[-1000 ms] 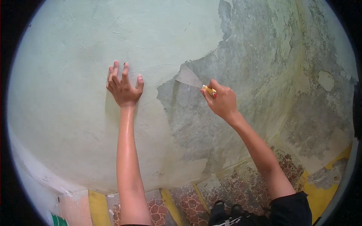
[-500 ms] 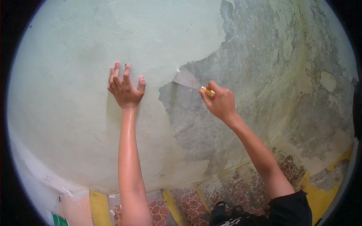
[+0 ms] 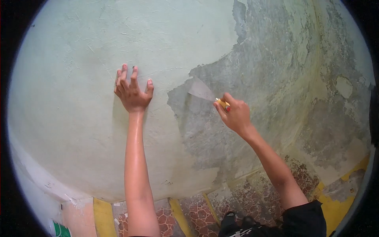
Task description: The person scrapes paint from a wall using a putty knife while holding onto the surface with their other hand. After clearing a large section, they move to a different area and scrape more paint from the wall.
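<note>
My right hand (image 3: 237, 114) is closed around the yellow handle of a paint scraper (image 3: 202, 91). The wide metal blade points up and left, over the bare grey patch (image 3: 225, 126) just inside its ragged edge. To the left of that edge, pale green paint (image 3: 79, 118) covers the wall. My left hand (image 3: 133, 90) rests against the painted part with its fingers spread and holds nothing. Small wrinkles and scratches mark the paint above it.
Below the wall lie steps with red stone-patterned tiles (image 3: 201, 215) and yellow edges (image 3: 103, 217). My feet show at the bottom. A green and white container (image 3: 61, 229) stands at the lower left. At the right, the wall turns at a stained, peeling corner (image 3: 316, 79).
My right hand has drawn the scraper slightly right and down, away from the paint edge onto the grey patch. My left hand stays in place on the wall.
</note>
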`<act>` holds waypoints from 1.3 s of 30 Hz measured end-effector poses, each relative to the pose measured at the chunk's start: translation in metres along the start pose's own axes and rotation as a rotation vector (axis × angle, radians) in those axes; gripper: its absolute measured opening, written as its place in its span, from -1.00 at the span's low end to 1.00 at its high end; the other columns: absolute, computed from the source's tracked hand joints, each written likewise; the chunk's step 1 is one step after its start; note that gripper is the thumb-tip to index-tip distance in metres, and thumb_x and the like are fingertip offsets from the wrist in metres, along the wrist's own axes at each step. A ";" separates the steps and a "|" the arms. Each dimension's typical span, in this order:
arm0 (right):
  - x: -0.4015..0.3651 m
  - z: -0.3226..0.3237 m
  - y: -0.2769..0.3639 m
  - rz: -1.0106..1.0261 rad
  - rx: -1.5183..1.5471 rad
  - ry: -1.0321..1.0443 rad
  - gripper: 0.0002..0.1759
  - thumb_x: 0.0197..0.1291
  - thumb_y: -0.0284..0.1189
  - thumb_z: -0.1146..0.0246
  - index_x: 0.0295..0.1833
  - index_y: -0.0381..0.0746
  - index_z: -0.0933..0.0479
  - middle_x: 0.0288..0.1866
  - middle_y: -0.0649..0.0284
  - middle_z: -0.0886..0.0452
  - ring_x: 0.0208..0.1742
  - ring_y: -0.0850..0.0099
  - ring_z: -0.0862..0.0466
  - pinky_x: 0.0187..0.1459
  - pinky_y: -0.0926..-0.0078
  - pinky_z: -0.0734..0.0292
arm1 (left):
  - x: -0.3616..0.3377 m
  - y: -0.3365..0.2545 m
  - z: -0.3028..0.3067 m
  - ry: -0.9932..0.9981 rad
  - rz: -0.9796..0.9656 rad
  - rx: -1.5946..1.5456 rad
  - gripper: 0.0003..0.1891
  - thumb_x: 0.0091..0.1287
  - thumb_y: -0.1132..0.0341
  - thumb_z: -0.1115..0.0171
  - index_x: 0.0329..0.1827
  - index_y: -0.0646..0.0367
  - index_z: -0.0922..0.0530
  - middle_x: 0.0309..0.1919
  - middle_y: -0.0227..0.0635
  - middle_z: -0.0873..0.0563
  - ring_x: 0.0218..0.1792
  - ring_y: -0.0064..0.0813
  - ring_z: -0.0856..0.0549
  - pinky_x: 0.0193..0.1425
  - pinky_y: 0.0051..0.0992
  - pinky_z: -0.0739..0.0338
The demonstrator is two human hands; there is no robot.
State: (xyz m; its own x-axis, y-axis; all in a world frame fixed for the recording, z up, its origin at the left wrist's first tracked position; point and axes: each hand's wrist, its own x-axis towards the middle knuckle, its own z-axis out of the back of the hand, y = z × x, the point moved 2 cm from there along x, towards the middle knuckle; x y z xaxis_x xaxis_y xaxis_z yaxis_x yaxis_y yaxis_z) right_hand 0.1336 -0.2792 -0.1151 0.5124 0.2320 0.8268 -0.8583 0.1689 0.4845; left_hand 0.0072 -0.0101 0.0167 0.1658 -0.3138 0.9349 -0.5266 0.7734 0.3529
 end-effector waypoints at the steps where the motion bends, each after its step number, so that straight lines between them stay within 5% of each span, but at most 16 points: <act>1: -0.001 -0.001 -0.001 -0.010 0.003 0.008 -0.72 0.30 -0.21 -0.31 -0.31 -0.14 -0.44 -0.56 0.23 -0.65 -0.55 0.21 -0.67 -0.55 0.28 -0.46 | 0.002 0.001 0.000 -0.002 0.010 0.000 -0.44 0.20 -0.08 -0.16 0.29 -0.19 -0.46 0.38 -0.34 -0.42 0.44 -0.20 -0.32 0.45 -0.13 -0.20; 39: 0.009 -0.024 0.016 0.048 0.016 -0.033 -0.70 0.30 -0.19 -0.31 -0.32 -0.14 -0.43 -0.57 0.25 -0.61 -0.56 0.19 -0.64 -0.56 0.28 -0.44 | 0.002 0.001 -0.001 0.010 0.005 0.012 -0.41 0.20 -0.07 -0.20 0.33 -0.21 -0.44 0.42 -0.36 -0.39 0.46 -0.19 -0.31 0.41 -0.15 -0.19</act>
State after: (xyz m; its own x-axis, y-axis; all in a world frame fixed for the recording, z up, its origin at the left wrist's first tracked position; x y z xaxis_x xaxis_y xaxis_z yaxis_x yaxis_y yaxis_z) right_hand 0.1251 -0.2513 -0.1071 0.4697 0.2077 0.8581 -0.8824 0.1427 0.4484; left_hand 0.0074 -0.0096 0.0185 0.1708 -0.3044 0.9371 -0.5376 0.7683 0.3475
